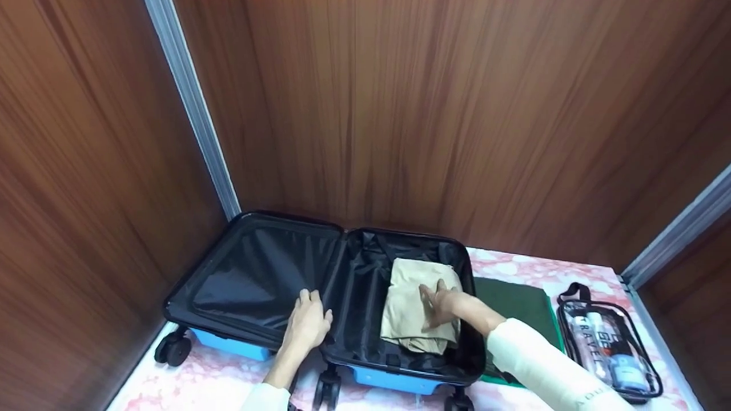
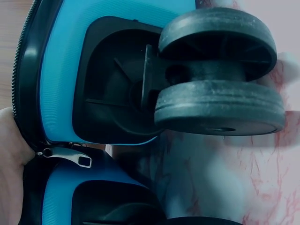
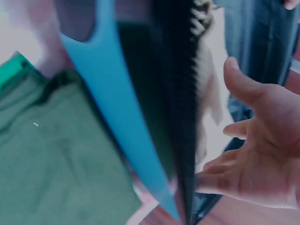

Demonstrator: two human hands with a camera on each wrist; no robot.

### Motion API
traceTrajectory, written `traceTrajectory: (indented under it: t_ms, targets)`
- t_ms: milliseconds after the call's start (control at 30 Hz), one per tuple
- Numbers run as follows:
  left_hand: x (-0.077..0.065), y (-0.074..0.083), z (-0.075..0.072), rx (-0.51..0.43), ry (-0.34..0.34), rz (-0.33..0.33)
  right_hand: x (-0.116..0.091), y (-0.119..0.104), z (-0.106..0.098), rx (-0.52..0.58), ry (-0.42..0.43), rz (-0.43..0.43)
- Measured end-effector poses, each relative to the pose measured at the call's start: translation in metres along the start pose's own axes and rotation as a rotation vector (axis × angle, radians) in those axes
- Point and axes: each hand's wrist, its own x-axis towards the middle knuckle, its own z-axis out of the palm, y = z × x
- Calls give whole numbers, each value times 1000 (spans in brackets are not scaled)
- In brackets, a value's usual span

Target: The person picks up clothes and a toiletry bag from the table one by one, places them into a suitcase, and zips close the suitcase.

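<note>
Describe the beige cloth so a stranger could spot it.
Start at the open suitcase, black inside. In its right half, by the right hand, lies the folded beige cloth. Its pale colour sets it apart from the dark green fabric outside.

Suitcase rim blurred, beige cloth partly hidden

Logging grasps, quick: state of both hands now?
Left hand: open, at the near edge of the suitcase.
Right hand: open, spread over the beige cloth.

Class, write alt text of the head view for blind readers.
A person's right hand is over folded beige cloth in an open suitcase, the left hand at its near edge; green fabric and a clear pouch lie to the right.
</note>
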Motion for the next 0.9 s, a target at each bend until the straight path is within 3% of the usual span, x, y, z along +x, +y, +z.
traceTrajectory:
  t_ms: [133,267,467,567,800,900]
  targets:
    - [-5,4,6,-3,-12,3,-2,6,13,47,-67,27]
    - [-8,10,10,-19,-17,22,-4,15,21,22,-117,51]
    - [-9,12,8,-35,-16,-5,-9,21,15,48,-67,20]
    - [-9,10,6,-41,-33,-10,-17,26,11,67,-4,-30]
    - [-2,4,0,-33,-28,-17,-51,45,5,184,330,-279]
    - [0,1,-3,-32,-28,-12,-67,54,5,239,439,-332]
